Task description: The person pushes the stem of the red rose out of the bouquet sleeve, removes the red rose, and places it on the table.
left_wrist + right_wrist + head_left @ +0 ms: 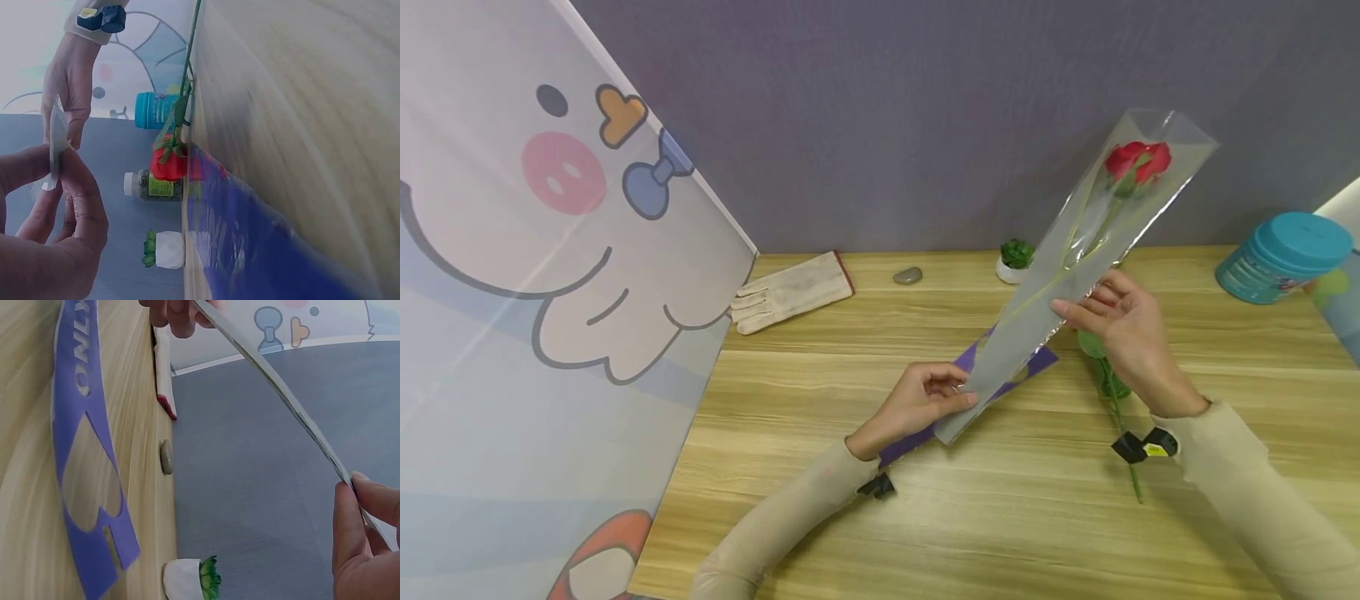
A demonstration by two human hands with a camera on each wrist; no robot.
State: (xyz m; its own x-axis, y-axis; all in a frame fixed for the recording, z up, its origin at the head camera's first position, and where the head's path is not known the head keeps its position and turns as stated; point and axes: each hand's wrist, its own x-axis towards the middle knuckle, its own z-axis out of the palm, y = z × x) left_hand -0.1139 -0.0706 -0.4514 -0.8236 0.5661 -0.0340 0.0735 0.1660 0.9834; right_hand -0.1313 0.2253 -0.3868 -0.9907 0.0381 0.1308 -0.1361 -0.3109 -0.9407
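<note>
Grey clear-fronted flower sleeve (1047,287), red rose (1138,163) at its wider upper end, tilted, raised

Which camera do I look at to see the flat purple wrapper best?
The right wrist view: the flat purple wrapper shows ONLY and its heart-shaped window. In the head view, the left hand and the long grey plastic sleeve cover part of it. The left wrist view shows just a shiny part.
</note>
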